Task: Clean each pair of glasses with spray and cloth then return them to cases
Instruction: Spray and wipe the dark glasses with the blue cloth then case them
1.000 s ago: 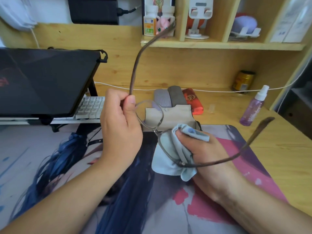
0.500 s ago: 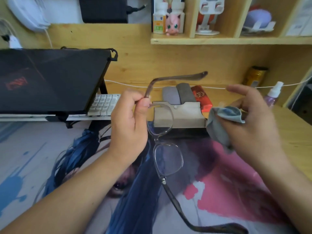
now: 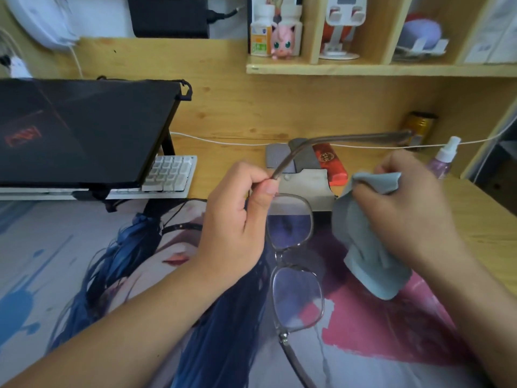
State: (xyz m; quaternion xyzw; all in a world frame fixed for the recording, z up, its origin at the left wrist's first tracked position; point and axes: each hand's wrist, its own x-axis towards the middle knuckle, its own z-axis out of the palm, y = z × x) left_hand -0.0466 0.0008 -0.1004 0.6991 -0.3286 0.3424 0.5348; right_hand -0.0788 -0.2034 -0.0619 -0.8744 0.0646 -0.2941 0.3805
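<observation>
Now | left hand [image 3: 235, 219] pinches glasses [image 3: 293, 264] at hinge | right hand [image 3: 405, 214] grips cloth [image 3: 366, 236]

Running along the back: a pale wooden desk [image 3: 489, 219] with a wooden back panel [image 3: 279, 107]. Covering most of the desk's near side: a printed mat [image 3: 70, 261] in blue, grey and red. Sitting at the left edge: a closed black laptop [image 3: 84, 130] on a stand, over a white keyboard [image 3: 170, 173]. Projecting at the upper right: a divided wooden shelf [image 3: 363, 69]. Showing above the panel: a white wall [image 3: 98, 18].
</observation>
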